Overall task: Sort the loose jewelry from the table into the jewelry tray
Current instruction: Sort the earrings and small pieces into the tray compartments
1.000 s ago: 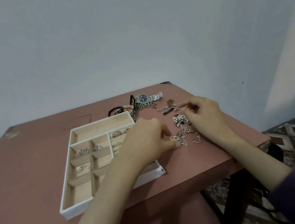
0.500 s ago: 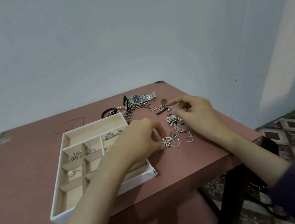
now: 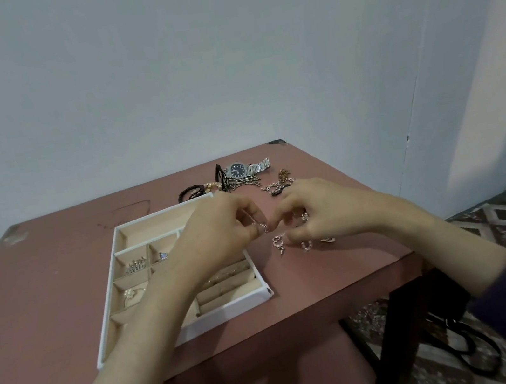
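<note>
Where brown table [image 3: 58,278] meets wall [image 3: 158,73], left hand [image 3: 218,231] and right hand [image 3: 325,213] apparently pinch jewelry [image 3: 263,227]

Hidden under left hand [image 3: 218,231]: jewelry tray's [image 3: 231,311] middle compartments. Too small and blurred to identify: silver pieces [image 3: 278,242] below right hand [image 3: 325,213].

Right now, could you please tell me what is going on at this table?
A person is sorting jewelry. The left hand and right hand both pinch a silver tangle, lying just right of the tray. Some tray compartments already hold pieces. A watch, chains and black cords lie loose on the table behind.
</note>
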Available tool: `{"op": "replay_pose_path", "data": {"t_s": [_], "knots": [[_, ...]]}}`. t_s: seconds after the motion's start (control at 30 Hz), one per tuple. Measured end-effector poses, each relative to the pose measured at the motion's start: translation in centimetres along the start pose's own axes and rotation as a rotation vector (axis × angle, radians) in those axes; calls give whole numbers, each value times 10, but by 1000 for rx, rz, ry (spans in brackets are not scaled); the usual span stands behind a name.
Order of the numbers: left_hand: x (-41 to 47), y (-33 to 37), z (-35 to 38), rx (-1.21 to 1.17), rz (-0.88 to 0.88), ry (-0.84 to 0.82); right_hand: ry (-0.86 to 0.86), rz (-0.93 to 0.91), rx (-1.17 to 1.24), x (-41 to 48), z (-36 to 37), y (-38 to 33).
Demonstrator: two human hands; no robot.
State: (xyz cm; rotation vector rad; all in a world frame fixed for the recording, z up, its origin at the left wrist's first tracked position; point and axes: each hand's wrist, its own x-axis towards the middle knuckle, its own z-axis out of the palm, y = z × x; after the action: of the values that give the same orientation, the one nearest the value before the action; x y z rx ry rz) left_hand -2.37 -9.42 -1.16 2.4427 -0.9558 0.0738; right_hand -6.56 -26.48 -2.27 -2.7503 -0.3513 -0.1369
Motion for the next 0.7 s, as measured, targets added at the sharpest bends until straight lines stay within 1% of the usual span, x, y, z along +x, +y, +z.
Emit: {"op": "replay_pose_path", "data": {"t_s": [0.17,0.3,0.37,0.47,0.5,0.57,0.7], "knots": [[-4,-1,-6,-13,-9,56,-59,-27,-104,1,1,-6],[-6,-2,-9,-19,-9,63,-53,-42,-95,5,0,-6],[-7,-3,-10,-20,-12,68,-65,-34,-70,9,0,-5],[-9,-5,-11,-21,-19,78,-120,-13,50,14,-2,-3],[-10,-5,-11,-20,-20,81,-126,-18,58,15,-2,-2],[-11,-7,-13,-14,-21,87,-88,-48,1,18,1,0],[-15,-12,-17,-13,-43,115,43,-109,-151,18,6,0]]}}
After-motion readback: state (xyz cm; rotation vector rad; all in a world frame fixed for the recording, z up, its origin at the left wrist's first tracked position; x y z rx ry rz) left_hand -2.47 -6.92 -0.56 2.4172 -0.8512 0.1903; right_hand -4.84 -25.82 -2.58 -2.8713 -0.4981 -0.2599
